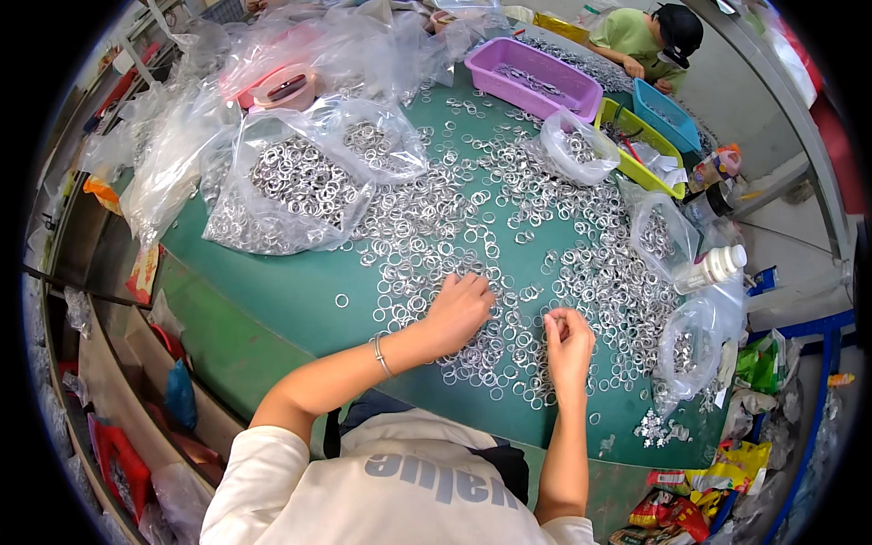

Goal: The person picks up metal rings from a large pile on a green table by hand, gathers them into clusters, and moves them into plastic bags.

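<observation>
Those silver rings [427, 213] look light, stiff and kinda slick, so I'd pinch one by its rim. Shiny round hoops, open in the middle, strewn across your green worktop [263, 300] from 11 to 2 o'clock and around your left hand [461, 311] and right hand [570, 345]. Can't tell if either hand's fingers are clamped on one.

White bottle [713, 270]: seen tilted at the right edge of the table [254, 295]; a dark-topped jar [708, 204] is noted beyond it.
Snack packets [672, 509]: heaped at lower right, near a blue metal frame [830, 354].
Wooden shelving [127, 391]: ranged along the left; a blue bag [181, 395] is held there.
Far corner: a co-worker [627, 34] is seen, head bowed, black cap [679, 34] worn.
</observation>
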A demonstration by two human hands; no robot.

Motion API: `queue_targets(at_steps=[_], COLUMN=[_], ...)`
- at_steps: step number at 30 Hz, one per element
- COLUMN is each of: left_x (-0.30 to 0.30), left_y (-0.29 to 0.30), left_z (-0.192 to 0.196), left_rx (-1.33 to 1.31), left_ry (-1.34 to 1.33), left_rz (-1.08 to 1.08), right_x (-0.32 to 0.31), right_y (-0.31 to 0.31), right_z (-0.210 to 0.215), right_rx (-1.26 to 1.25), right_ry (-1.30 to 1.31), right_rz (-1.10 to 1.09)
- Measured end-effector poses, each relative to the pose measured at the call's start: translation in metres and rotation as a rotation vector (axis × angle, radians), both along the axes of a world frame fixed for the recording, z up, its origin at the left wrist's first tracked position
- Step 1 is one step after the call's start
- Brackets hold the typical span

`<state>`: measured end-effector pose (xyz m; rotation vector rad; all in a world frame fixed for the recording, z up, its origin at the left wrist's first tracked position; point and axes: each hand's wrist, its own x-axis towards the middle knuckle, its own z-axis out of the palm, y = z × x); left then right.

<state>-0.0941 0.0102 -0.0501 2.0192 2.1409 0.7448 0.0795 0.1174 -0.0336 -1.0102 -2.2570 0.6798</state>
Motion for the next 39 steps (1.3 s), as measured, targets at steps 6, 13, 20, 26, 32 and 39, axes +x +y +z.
queue_targets(at_steps=[6, 13, 20, 26, 32, 39], left_x=[-0.001, -0.008, -0.001, -0.009, 0.001, 0.001], left_y=[0.002, -0.019, -0.023, -0.041, -0.046, -0.051], left_z=[0.001, 0.003, 0.011, 0.018, 0.022, 0.029], left_rx=[0.011, 0.04, -0.009, -0.254, -0.194, -0.2], left_ry=[-0.134, -0.798, -1.026, -1.754, -1.507, -1.386], left_rz=[-0.003, 0.149, 0.087, 0.106, 0.102, 0.165], right_x=[0.003, 0.016, 0.017, 0.062, 0.078, 0.051], right_y=[-0.02, -0.012, -0.018, 0.008, 0.027, 0.025], right_z=[0.002, 0.004, -0.002, 0.002, -0.004, -0.004], right_rx=[0.151, 0.048, 0.042, -1.187, -0.474, 0.271], right_ry=[-0.263, -0.096, -0.108, 1.058, 0.352, -0.336], right_rz=[0.17, 0.129, 0.207, 0.109, -0.16, -0.177])
